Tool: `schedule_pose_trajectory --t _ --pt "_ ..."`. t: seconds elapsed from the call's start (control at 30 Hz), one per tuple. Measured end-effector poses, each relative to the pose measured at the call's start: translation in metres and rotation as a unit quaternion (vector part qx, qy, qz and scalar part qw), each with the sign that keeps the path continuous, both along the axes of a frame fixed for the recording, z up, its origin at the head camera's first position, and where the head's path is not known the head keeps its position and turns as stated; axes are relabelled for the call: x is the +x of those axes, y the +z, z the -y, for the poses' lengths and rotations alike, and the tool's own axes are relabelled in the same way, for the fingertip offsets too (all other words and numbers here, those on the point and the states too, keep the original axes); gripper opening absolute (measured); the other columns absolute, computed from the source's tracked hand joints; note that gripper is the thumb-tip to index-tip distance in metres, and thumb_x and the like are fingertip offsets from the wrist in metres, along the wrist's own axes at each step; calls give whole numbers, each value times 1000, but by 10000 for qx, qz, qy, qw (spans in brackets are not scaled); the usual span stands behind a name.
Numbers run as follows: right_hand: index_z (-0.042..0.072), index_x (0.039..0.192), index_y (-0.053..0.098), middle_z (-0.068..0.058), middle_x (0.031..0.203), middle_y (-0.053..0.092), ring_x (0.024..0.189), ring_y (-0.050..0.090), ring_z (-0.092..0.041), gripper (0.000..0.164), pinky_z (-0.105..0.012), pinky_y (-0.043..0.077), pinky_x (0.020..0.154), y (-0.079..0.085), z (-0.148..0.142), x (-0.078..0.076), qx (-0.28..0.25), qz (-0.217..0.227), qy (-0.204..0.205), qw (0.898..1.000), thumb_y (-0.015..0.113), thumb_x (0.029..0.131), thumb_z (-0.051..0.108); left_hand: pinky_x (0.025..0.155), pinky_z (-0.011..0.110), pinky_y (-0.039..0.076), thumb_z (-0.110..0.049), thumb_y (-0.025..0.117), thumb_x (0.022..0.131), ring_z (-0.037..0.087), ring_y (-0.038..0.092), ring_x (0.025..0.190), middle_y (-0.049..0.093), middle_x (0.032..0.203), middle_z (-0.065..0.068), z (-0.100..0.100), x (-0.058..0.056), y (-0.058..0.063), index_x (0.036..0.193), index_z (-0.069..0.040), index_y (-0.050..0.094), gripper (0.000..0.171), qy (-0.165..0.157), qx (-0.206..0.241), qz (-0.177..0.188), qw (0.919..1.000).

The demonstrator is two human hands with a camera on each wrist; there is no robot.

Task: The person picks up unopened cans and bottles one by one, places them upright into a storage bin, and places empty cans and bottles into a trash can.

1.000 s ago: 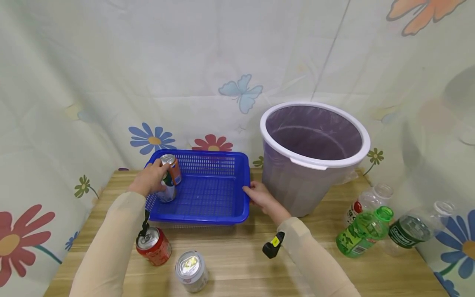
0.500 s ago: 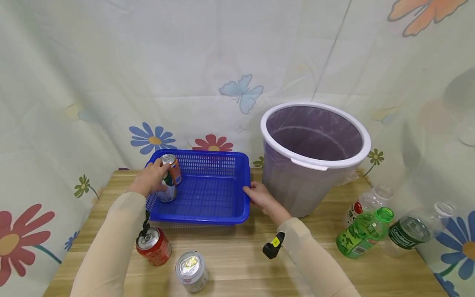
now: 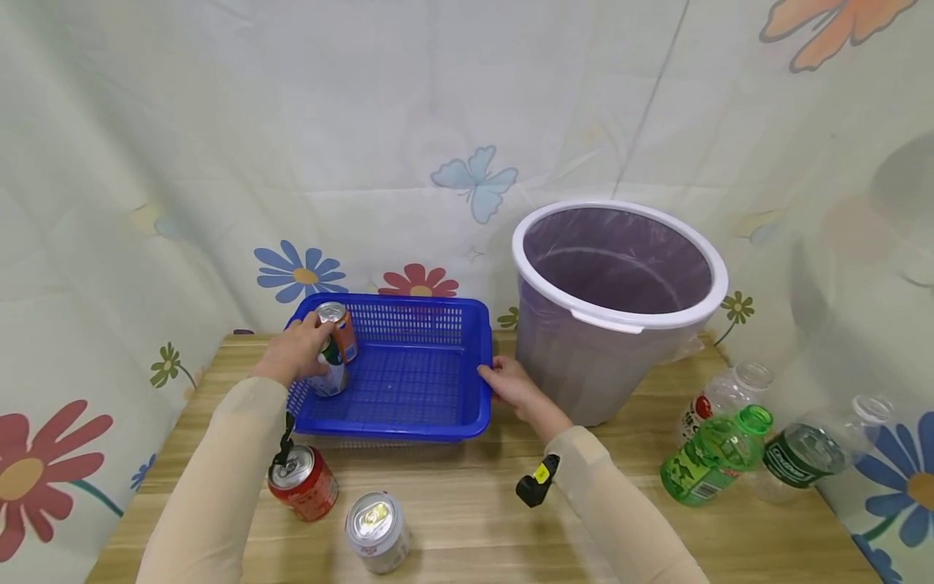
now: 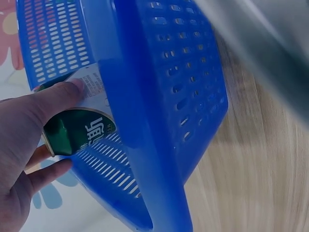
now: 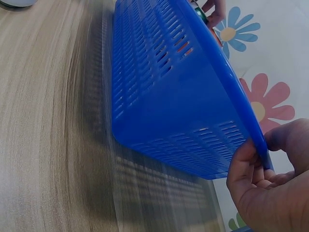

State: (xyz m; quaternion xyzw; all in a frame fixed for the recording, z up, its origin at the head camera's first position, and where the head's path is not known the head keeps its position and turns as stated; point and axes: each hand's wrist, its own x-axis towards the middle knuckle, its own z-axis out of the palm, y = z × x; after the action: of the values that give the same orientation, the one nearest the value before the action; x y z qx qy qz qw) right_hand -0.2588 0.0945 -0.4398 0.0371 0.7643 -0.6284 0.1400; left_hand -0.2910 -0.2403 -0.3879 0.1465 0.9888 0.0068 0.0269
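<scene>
A blue plastic basket (image 3: 409,385) with slotted walls is at the middle back of the wooden table. My left hand (image 3: 292,354) reaches over its left side and grips a green and white drink can (image 3: 330,383) standing inside. In the left wrist view the thumb lies along the white part of that can, above its dark green band. Behind it in the basket stands an orange can (image 3: 344,341), partly covered by my left fingers. On the opposite side, my right hand (image 3: 514,385) pinches the basket's rim (image 5: 241,99), thumb on one face, curled fingers on the other.
A large grey bin (image 3: 584,357) with a white rim stands right of the basket. Several empty plastic bottles, one a green bottle (image 3: 715,454), are at the far right. A red can (image 3: 310,491) and a silver-white can (image 3: 383,539) stand in front of the basket.
</scene>
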Motion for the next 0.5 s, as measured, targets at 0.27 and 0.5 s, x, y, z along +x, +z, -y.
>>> schedule_pose_trajectory --t 0.27,0.5 --pt "-9 115 48 -24 104 59 76 60 -18 31 -27 51 62 0 1 -1 39 45 -41 10000 48 93 13 81 57 47 -21 76 73 44 51 106 48 123 25 4 -1 4 129 -6 50 63 -149 -93 47 9998" --pt "-9 115 48 -24 102 59 68 56 -12 31 -25 49 59 0 0 -2 61 1 -3 10000 48 93 14 83 56 46 -18 72 78 43 50 109 49 125 24 3 3 10 128 -6 53 55 -196 -90 71 9997"
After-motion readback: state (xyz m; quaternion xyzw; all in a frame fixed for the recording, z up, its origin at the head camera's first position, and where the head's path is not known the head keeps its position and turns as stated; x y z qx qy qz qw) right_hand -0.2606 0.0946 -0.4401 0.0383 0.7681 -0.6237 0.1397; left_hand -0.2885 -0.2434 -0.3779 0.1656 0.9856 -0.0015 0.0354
